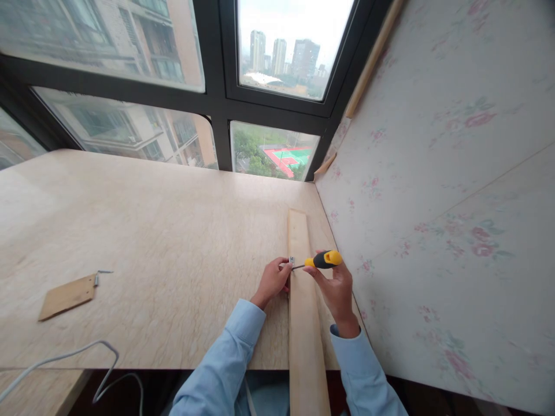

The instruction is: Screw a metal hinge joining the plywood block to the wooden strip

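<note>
Now the right hand [338, 289] has its fingers closed round the screwdriver [326, 259], which lies crosswise over the plank [304, 329], shaft pointing left. Its tip ends just beside the left hand [273, 281], pinched on a small fitting [292, 260] at the plank's left edge. The plank runs lengthwise away from the body; the left hand is nearer the fitting.
</note>
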`<state>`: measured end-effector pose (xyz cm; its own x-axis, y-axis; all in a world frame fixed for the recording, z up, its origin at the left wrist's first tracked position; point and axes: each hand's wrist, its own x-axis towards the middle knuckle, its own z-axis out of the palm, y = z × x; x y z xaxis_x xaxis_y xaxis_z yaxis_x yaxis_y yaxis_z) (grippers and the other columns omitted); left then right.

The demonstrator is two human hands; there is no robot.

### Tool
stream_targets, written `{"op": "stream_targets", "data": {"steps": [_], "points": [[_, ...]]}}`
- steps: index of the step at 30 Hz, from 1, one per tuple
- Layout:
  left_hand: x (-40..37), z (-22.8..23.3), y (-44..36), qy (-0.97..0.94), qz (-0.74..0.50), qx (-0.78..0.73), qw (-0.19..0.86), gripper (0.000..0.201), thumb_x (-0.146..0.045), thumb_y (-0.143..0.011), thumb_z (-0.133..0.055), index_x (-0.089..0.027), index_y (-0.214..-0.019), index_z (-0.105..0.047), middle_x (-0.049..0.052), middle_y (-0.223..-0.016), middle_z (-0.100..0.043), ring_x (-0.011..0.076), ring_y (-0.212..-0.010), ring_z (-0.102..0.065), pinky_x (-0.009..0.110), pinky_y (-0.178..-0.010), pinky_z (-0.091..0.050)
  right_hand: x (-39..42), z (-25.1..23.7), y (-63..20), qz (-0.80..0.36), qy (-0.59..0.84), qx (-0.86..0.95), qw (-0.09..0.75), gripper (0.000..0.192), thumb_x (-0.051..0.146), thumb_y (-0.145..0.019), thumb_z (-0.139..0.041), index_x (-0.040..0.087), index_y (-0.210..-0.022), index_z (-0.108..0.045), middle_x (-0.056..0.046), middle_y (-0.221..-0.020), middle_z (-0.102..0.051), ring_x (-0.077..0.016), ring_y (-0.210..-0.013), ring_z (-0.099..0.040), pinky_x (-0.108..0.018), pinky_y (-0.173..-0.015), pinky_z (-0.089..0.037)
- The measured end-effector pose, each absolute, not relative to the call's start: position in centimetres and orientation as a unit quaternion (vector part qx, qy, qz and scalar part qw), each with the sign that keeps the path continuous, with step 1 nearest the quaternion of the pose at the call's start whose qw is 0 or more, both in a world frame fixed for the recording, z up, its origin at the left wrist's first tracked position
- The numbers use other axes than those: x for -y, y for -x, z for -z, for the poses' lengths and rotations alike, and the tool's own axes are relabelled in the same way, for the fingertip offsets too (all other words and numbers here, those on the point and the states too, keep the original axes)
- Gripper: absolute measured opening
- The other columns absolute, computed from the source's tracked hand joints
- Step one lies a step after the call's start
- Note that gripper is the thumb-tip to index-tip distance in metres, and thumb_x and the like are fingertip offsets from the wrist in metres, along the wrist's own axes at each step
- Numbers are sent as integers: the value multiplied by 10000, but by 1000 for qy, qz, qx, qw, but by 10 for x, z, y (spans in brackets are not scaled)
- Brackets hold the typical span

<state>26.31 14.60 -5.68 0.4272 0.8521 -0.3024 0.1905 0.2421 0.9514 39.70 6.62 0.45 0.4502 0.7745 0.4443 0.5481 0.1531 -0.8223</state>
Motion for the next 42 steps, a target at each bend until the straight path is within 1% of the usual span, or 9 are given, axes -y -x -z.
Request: {"op": "stream_targets", "data": {"steps": [5,10,16,20,23,27,34,37,42], "points": [[-146,55,-262,-559,-263,-468,633,362,-374,-890,-553,-114,-1131,-626,42,-739,-659,125,-465,-583,220,-400,-481,-70,-7,-392,-102,632,541,545,460,508,-819,-697,213,-1165,-626,-122,-1198,-652,-296,-1144,-606,-500,-1035,-458],[-146,56,-263,-560,-261,-463,636,351,-358,-901,-530,-111,-1133,-620,41,-730,-656,124,-440,-575,223,-385,-472,-60,-15,-387,-299,553,526,573,622,425,-962,-520,286,-1510,-262,-92,-1558,-373,-248,-1418,-383,-494,-1171,-312],[-146,60,-264,-562,-267,-462,632,374,-389,-890,-563,-122,-1144,-623,38,-750,-665,109,-445,-572,205,-389,-470,-60,-16,-392,-267,566,548,555,354,414,-941,-562,247,-1251,-592,-93,-1331,-632,-260,-1305,-526,-476,-1088,-430],[-145,55,-262,-560,-267,-463,633,362,-363,-894,-556,-113,-1146,-624,42,-765,-657,122,-456,-584,224,-384,-482,-71,-14,-392,-150,620,553,536,325,464,-836,-697,236,-1065,-673,-83,-1063,-738,-272,-1018,-680,-443,-936,-528],[-145,52,-261,-563,-268,-460,632,360,-382,-887,-568,-111,-1116,-629,37,-756,-649,119,-443,-574,228,-377,-483,-79,-15,-391,-41,643,558,524,376,536,-758,-747,233,-969,-673,-68,-921,-712,-259,-862,-674,-421,-851,-548],[-145,51,-261,-564,-270,-452,636,337,-372,-891,-557,-110,-1091,-628,26,-715,-635,119,-439,-570,221,-374,-482,-87,-13,-392,-39,636,572,517,519,614,-799,-660,211,-1124,-623,-112,-1048,-656,-290,-1016,-627,-471,-951,-500],[-146,55,-264,-550,-272,-455,646,272,-303,-899,-533,-110,-1072,-614,17,-674,-625,117,-441,-569,207,-370,-476,-72,-15,-395,-320,539,544,558,674,499,-939,-535,305,-1509,-232,-94,-1546,-382,-238,-1427,-366,-472,-1164,-320],[-146,55,-264,-551,-270,-457,644,280,-313,-898,-542,-111,-1078,-615,19,-685,-632,113,-428,-563,206,-365,-469,-64,-22,-396,-344,515,541,569,617,450,-955,-529,294,-1498,-281,-99,-1519,-436,-238,-1414,-392,-470,-1158,-340],[-147,56,-264,-551,-261,-464,643,311,-340,-894,-566,-117,-1103,-617,28,-726,-655,114,-435,-578,209,-373,-471,-66,-23,-399,-254,579,533,563,413,435,-908,-614,223,-1261,-573,-111,-1183,-701,-269,-1117,-657,-462,-994,-512]]}}
